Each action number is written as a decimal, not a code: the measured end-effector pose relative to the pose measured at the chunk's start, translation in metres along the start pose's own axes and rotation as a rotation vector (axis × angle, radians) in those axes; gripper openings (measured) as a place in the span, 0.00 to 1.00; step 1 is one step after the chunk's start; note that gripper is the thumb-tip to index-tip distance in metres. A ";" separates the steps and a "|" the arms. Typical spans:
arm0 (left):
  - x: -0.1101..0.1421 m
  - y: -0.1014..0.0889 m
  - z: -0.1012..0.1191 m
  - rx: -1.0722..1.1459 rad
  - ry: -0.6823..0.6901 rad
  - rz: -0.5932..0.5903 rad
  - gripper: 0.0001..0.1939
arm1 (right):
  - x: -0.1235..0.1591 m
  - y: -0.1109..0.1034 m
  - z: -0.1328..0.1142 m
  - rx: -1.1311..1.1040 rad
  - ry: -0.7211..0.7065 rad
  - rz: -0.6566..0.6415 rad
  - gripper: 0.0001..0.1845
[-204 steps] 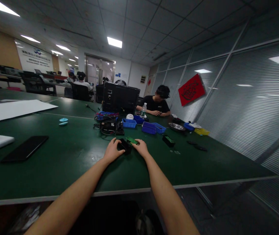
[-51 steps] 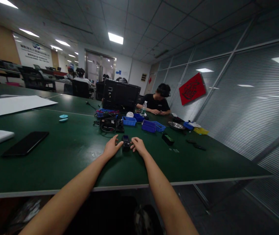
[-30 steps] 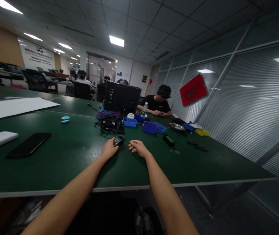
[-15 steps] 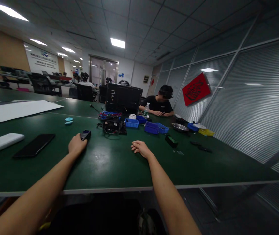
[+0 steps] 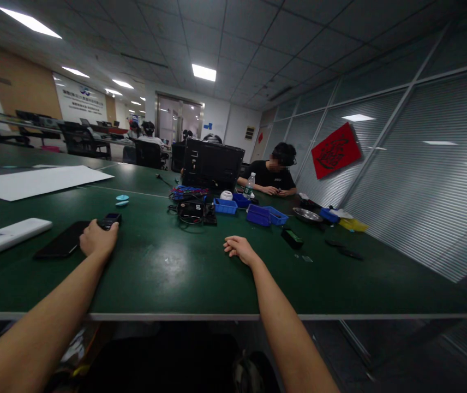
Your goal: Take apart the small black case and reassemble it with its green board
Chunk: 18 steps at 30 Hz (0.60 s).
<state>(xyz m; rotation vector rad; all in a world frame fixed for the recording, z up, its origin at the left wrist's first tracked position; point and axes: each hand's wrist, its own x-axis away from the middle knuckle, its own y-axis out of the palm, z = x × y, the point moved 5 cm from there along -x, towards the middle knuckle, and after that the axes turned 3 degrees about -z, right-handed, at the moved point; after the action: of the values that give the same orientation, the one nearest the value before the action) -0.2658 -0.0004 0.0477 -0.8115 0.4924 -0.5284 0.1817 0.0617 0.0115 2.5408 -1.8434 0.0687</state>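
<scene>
My left hand (image 5: 97,239) is closed around a small black handheld device (image 5: 111,218) with a little screen, held low at the table top. Its far end sticks out past my fingers. Just left of that hand lies a flat black slab (image 5: 59,243) like a phone or tablet, partly covered by my fingers. My right hand (image 5: 239,249) rests on the green table (image 5: 168,295) with loosely bent fingers, holding nothing. To its right stands a black box with a green top (image 5: 292,238).
A long white case (image 5: 12,237) and a white sheet (image 5: 41,182) lie at left, near a light-blue item (image 5: 122,200). Behind are cables, a blue tray (image 5: 225,206), a baseball (image 5: 226,195), a bottle (image 5: 250,185) and a monitor (image 5: 213,165). A person (image 5: 274,172) sits opposite.
My left hand has slid left with the device, from open table to the black slab's edge. My right hand stays in place; the view has turned slightly left.
</scene>
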 end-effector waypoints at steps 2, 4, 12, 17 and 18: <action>0.000 0.001 0.002 0.019 0.012 -0.027 0.30 | -0.002 0.000 0.001 0.005 -0.005 0.000 0.06; 0.003 0.003 0.006 0.034 0.034 -0.056 0.29 | -0.004 -0.001 0.003 0.013 -0.007 0.008 0.06; 0.048 0.025 0.056 0.007 0.254 -0.174 0.30 | -0.010 -0.004 0.009 0.044 -0.022 0.018 0.06; 0.085 0.045 0.090 -0.018 0.414 -0.258 0.26 | -0.013 -0.004 0.012 0.053 -0.032 0.014 0.06; 0.093 0.049 0.096 -0.013 0.433 -0.274 0.26 | -0.014 -0.004 0.013 0.056 -0.034 0.014 0.06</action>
<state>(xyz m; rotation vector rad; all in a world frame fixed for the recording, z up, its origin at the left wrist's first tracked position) -0.1253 0.0237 0.0471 -0.7824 0.7880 -0.9659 0.1820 0.0757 -0.0016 2.5817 -1.8980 0.0784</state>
